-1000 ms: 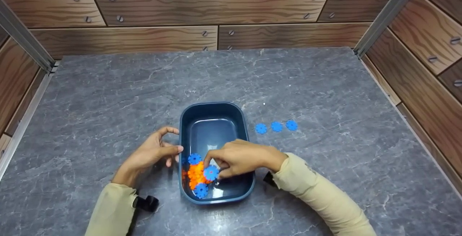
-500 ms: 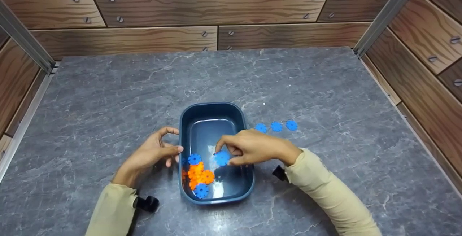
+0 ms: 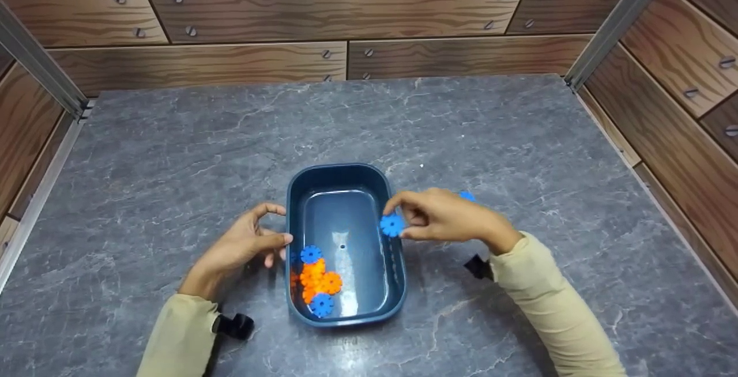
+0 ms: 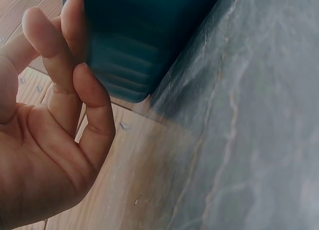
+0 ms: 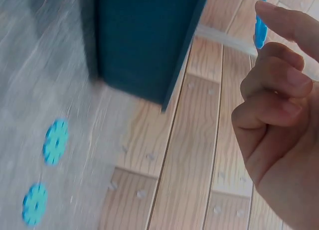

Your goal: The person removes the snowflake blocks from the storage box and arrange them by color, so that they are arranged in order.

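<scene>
Disc [image 3: 392,225] pinched in right hand [image 3: 447,215], far disc [image 3: 467,196] mostly hidden behind, left hand [image 3: 245,240] relaxed against tub [image 3: 343,211]

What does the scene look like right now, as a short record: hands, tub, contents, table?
Right hand: pinches a blue disc, seen over the tub's right rim in the head view
Left hand: beside the left wall, thumb at the rim
Tub: upright, between the hands
Contents: clustered orange pieces, count unclear, plus two more blue discs, near the left wall
Table: two loose discs visible from the right wrist
</scene>
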Demonstrator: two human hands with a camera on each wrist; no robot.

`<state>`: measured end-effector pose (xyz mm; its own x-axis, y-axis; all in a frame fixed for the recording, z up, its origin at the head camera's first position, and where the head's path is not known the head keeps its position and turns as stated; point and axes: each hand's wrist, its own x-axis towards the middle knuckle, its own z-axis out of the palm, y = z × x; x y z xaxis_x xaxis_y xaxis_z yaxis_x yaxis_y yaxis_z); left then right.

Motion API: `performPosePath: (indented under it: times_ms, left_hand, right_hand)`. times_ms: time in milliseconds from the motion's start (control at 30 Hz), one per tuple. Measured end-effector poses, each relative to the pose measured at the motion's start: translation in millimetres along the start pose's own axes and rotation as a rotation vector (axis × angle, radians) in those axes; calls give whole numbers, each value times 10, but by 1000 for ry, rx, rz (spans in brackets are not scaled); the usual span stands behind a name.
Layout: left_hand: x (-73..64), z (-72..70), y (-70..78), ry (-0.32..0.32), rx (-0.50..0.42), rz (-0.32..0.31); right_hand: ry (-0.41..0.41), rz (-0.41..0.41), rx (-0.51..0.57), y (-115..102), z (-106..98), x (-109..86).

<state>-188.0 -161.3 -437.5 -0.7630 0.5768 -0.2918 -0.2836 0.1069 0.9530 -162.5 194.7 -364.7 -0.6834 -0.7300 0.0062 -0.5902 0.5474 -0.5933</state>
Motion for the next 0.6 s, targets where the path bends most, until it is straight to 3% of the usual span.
performPosePath:
  times_ms: [600]
  left_hand:
    - [1,-11,-7,0,-3,-17]
  right_hand:
    - [127,146,95,475,-201,-509]
